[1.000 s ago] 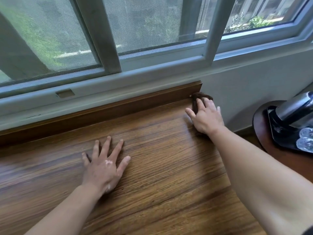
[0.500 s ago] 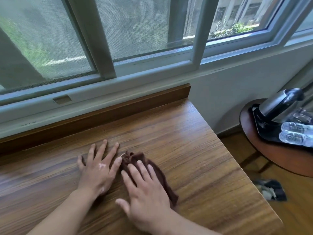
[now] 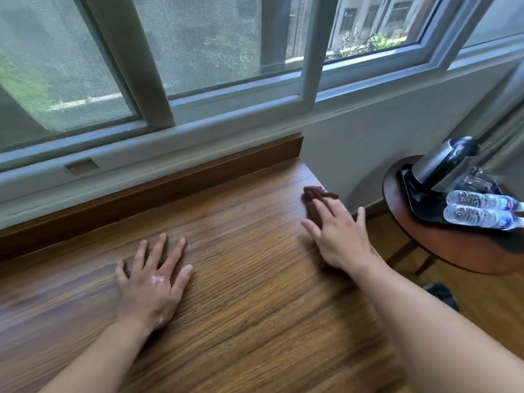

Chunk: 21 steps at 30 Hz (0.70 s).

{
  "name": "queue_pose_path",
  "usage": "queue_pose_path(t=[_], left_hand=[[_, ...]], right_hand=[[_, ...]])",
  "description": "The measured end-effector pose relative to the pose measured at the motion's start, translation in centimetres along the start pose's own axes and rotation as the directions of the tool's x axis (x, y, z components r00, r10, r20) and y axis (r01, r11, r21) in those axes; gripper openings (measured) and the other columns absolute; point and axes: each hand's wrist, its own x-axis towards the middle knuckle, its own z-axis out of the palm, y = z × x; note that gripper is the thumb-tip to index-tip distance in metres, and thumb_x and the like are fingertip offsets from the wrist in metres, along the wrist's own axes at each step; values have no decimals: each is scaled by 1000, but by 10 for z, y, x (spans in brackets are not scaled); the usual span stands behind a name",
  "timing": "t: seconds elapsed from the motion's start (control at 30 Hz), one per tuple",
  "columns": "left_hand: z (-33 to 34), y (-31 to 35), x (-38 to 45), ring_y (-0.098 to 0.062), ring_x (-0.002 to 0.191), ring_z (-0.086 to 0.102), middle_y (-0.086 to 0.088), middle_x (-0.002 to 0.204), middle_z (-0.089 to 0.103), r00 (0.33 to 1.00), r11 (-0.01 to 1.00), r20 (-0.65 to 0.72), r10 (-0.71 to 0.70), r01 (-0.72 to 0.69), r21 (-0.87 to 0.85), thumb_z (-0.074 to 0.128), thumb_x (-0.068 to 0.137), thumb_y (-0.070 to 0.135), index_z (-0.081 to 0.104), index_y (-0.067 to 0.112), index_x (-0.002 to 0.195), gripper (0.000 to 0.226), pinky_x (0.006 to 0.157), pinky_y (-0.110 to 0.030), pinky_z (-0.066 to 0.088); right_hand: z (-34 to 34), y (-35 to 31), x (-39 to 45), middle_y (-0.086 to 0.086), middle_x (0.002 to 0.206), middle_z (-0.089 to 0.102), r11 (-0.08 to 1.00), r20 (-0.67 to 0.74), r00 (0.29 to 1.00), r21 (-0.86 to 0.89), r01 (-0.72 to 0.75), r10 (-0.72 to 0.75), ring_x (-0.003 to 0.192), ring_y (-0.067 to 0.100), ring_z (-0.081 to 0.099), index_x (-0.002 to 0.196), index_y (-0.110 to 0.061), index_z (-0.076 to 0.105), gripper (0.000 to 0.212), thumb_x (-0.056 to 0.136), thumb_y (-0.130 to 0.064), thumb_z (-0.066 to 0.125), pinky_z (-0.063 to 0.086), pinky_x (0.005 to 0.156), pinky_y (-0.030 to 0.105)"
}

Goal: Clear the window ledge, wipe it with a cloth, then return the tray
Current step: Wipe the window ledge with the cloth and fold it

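The wooden window ledge [image 3: 243, 251] fills the lower view. My right hand [image 3: 338, 236] presses flat on a dark brown cloth [image 3: 313, 198] at the ledge's right edge; most of the cloth is hidden under the palm and fingers. My left hand [image 3: 154, 279] lies flat on the wood near the middle, fingers spread, holding nothing. The black tray [image 3: 416, 194] sits on a round side table to the right, carrying a steel kettle [image 3: 442, 163] and two water bottles [image 3: 482, 208].
A grey window frame [image 3: 198, 120] with a mesh screen runs along the back, above a raised wooden lip [image 3: 198, 177]. The round wooden side table [image 3: 453, 251] stands right of the ledge, over a wooden floor. A curtain [image 3: 507, 123] hangs at far right.
My right hand swept the cloth from the far right corner to beside my left hand, then back out to the ledge's right edge. My left hand stayed flat in place.
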Motion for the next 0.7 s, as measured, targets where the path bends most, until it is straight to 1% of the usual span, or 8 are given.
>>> queue_pose_path(t=[0.13, 0.2, 0.27, 0.33, 0.4, 0.5, 0.63, 0.7], left_hand=[[-1, 1, 1, -21, 156, -10, 12, 168, -11, 1000, 1000, 30, 2, -3, 4, -19, 78, 81, -7, 58, 151, 78, 122, -55, -3], [-2, 1, 2, -21, 156, -10, 12, 169, -10, 999, 1000, 36, 3, -3, 2, -18, 78, 80, -6, 58, 152, 78, 122, -55, -4], [-2, -2, 1, -22, 156, -10, 11, 169, -10, 999, 1000, 37, 3, -3, -2, -16, 79, 79, -6, 58, 152, 77, 122, -56, -4], [-3, -5, 1, -23, 156, -10, 10, 169, -10, 999, 1000, 44, 4, -4, 2, -16, 79, 79, -5, 57, 153, 78, 122, -57, -3], [-3, -6, 1, -23, 156, -10, 10, 169, -9, 998, 1000, 55, 7, -8, 5, -15, 79, 79, -5, 56, 153, 78, 122, -57, -4], [-3, -2, 2, -24, 156, -10, 9, 170, -9, 998, 1000, 63, 7, -6, -2, -13, 80, 78, -5, 56, 154, 78, 121, -59, -4], [-1, -3, 1, -24, 156, -9, 9, 170, -8, 999, 1000, 50, 6, -6, 8, -8, 82, 76, -4, 54, 155, 77, 120, -60, -2], [0, -5, -1, -25, 156, -8, 8, 170, -6, 999, 1000, 43, 8, -9, 9, -8, 80, 77, -3, 54, 155, 79, 119, -60, -1]], right_hand=[[0, 20, -3, -4, 159, 32, 995, -16, 996, 61, -84, 85, 149, 16, 24, 153, -27, 37, 68, 99, -67, 23, 9, 120, 63], [3, 7, -5, 0, 156, 36, 986, -44, 992, 126, -110, 117, 147, 20, 27, 150, -24, 43, 64, 100, -62, 26, 13, 121, 61], [6, -17, -15, 4, 150, 42, 989, -95, 991, 127, -77, 90, 142, 24, 32, 144, -21, 49, 65, 99, -62, 26, 21, 119, 56], [13, -48, -36, 6, 150, 44, 992, -113, 993, 123, -6, 20, 141, 28, 35, 144, -18, 51, 71, 96, -64, 26, 22, 120, 53], [22, -83, -68, 7, 155, 41, 990, -79, 995, 122, 69, -60, 145, 30, 32, 148, -18, 49, 74, 95, -65, 26, 17, 123, 51], [37, -133, -128, 5, 155, 44, 965, -58, 977, 154, 211, -205, 146, 29, 34, 147, -21, 50, 70, 94, -65, 36, 15, 121, 52], [53, -185, -189, -3, 146, 52, 916, 22, 921, 113, 385, -390, 138, 26, 47, 138, -30, 56, 76, 77, -74, 48, 22, 113, 57], [59, -189, -198, -6, 144, 53, 897, 5, 900, 89, 433, -435, 137, 23, 49, 135, -34, 56, 76, 74, -78, 48, 25, 111, 60]])
